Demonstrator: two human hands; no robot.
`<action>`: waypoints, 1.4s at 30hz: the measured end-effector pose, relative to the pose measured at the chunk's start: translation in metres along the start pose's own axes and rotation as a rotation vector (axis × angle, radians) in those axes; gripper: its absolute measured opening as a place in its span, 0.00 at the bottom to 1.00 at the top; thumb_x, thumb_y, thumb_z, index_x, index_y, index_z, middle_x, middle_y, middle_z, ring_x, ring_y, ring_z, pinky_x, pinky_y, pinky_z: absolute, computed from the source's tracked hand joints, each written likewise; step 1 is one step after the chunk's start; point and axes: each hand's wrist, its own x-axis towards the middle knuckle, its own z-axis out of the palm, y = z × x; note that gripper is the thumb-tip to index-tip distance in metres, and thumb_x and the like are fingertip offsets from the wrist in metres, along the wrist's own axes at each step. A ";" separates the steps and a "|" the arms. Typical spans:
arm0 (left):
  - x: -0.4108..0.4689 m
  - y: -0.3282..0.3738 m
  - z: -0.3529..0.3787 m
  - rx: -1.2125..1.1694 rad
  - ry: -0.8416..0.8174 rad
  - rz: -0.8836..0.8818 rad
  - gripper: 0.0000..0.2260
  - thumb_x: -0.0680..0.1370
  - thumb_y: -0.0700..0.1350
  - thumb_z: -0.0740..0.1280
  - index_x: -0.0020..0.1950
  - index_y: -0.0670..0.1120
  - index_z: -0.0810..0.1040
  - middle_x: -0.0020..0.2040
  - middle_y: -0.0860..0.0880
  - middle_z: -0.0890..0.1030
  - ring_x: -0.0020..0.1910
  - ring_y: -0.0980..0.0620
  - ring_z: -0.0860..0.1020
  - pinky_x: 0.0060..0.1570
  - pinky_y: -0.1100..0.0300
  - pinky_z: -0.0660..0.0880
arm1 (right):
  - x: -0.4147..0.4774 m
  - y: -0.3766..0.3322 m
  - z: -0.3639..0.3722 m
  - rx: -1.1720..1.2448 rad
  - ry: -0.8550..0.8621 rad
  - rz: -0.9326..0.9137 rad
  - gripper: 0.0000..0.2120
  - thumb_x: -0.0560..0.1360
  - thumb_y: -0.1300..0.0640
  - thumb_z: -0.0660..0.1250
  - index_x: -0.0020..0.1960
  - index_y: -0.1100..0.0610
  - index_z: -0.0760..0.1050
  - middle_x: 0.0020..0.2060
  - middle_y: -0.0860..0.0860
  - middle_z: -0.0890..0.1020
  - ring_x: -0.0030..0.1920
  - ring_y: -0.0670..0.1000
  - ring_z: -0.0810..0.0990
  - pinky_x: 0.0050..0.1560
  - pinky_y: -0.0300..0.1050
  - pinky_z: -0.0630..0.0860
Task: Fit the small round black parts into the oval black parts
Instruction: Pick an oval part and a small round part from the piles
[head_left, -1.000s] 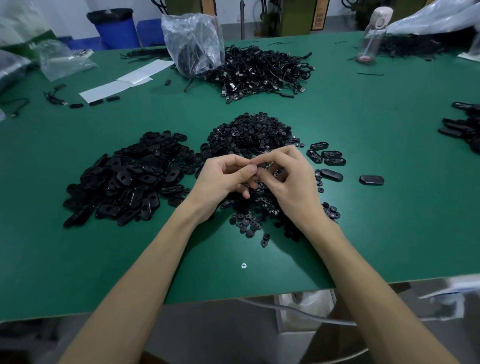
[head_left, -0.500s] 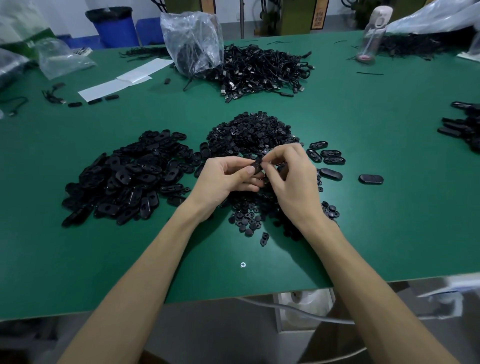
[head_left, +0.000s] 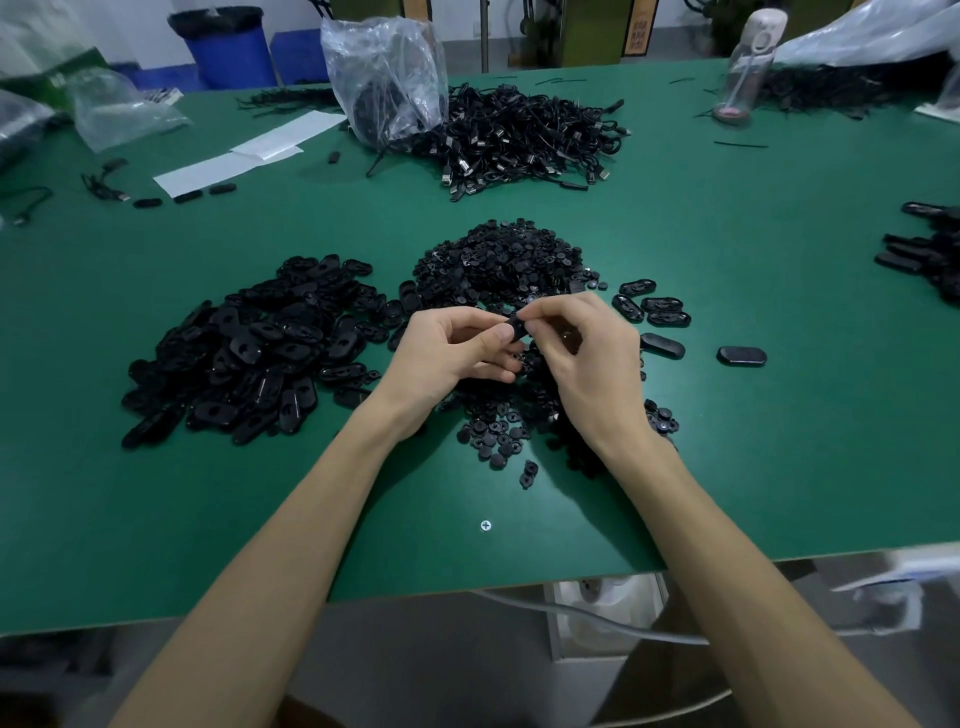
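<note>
Insertion step in hand. My left hand (head_left: 452, 353) pinches one oval part (head_left: 515, 328) between thumb and fingers, above the round parts (head_left: 493, 439) scattered on the worktop (head_left: 779, 441). My right hand (head_left: 587, 358) pinches that part's right end; I cannot tell whether a round part sits under those fingertips. The oval stock (head_left: 249, 348) lies left. Next move, in my judgement: press the insert flush, then set the piece down at right.

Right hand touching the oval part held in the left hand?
Touching. Head view: right hand fingertips pinch one end of the oval part; left hand thumb presses the other end.
</note>
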 end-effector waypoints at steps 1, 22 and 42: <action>0.000 0.000 0.000 0.004 0.000 0.002 0.08 0.81 0.37 0.71 0.57 0.35 0.83 0.43 0.41 0.87 0.42 0.45 0.86 0.44 0.56 0.84 | 0.000 0.000 0.001 -0.006 -0.002 -0.010 0.05 0.79 0.63 0.72 0.52 0.56 0.85 0.48 0.50 0.83 0.48 0.43 0.79 0.51 0.26 0.71; 0.000 -0.002 0.000 0.034 -0.027 0.034 0.05 0.80 0.37 0.72 0.56 0.38 0.83 0.45 0.42 0.87 0.42 0.46 0.86 0.44 0.56 0.84 | -0.002 0.004 0.004 0.051 0.050 0.018 0.09 0.77 0.62 0.74 0.47 0.51 0.76 0.41 0.45 0.81 0.42 0.44 0.79 0.44 0.35 0.74; 0.002 -0.003 -0.004 -0.022 0.017 0.062 0.08 0.82 0.39 0.70 0.59 0.38 0.83 0.47 0.39 0.87 0.43 0.45 0.86 0.45 0.55 0.84 | 0.002 0.002 0.002 0.218 0.145 0.148 0.07 0.77 0.61 0.73 0.48 0.53 0.77 0.40 0.43 0.82 0.41 0.41 0.80 0.46 0.34 0.76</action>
